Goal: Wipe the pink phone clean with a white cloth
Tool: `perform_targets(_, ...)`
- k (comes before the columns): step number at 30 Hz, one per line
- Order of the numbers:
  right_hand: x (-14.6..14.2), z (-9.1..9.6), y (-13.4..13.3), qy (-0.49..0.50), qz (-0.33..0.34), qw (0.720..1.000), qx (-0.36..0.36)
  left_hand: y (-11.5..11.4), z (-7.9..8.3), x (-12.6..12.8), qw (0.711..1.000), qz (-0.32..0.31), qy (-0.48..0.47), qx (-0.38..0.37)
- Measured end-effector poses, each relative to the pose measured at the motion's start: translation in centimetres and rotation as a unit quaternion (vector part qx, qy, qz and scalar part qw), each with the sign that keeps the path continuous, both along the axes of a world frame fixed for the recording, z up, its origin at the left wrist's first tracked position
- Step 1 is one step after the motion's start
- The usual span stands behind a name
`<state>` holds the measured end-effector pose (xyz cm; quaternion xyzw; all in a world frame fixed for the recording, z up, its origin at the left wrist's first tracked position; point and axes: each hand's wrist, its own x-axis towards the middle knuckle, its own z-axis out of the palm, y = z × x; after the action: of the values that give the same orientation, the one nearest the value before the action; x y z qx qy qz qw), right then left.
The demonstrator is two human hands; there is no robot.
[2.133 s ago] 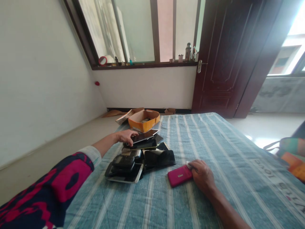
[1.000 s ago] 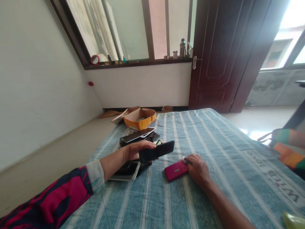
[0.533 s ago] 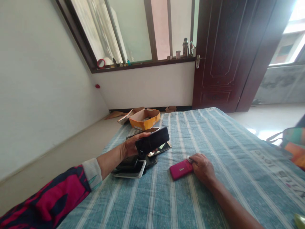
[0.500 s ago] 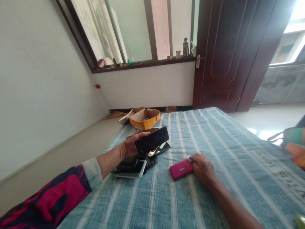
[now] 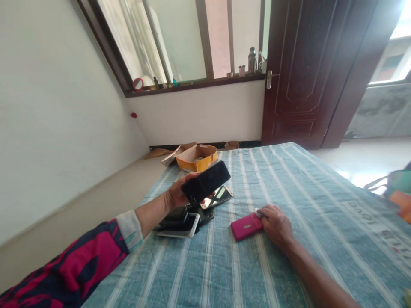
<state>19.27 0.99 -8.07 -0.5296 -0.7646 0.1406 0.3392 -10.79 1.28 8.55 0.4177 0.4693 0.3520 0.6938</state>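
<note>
My left hand (image 5: 180, 191) is closed around the lower end of a black smartphone (image 5: 207, 182), held tilted above several other phones. Under it, a gold-edged smartphone (image 5: 221, 196) lies face up, and a white-edged smartphone (image 5: 180, 229) pokes out from beneath dark phones (image 5: 171, 216). On the striped bedsheet (image 5: 231, 273), a magenta phone (image 5: 245, 226) lies flat with a small label on its back. My right hand (image 5: 278, 224) rests at its right end, fingers curled together over a small white wad (image 5: 257, 211). Most of the wad is hidden by the fingers.
An open orange cardboard box (image 5: 197, 164) stands at the bed's far edge behind the phones. A dark red door (image 5: 298, 77) and a windowsill (image 5: 199, 87) with a flask (image 5: 252, 60) lie beyond. A colourful bag (image 5: 400, 188) is at the right edge.
My left hand has raised and tilted the black phone slightly, its far end going up. My right hand stays at the magenta phone. The whole view has shifted a little.
</note>
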Motion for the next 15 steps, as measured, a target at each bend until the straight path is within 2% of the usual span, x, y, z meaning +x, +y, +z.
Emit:
perform_targets(10,0.05,0.30,-0.15,-0.006,-0.002,1.000,-0.001,-0.11,-0.16,0.55,0.998,-0.050,0.014,0.027)
perform_targets(15,0.07,0.13,-0.09,-0.003,0.000,1.000,0.006,0.30,-0.57,-0.11,0.996,-0.076,-0.029,0.034)
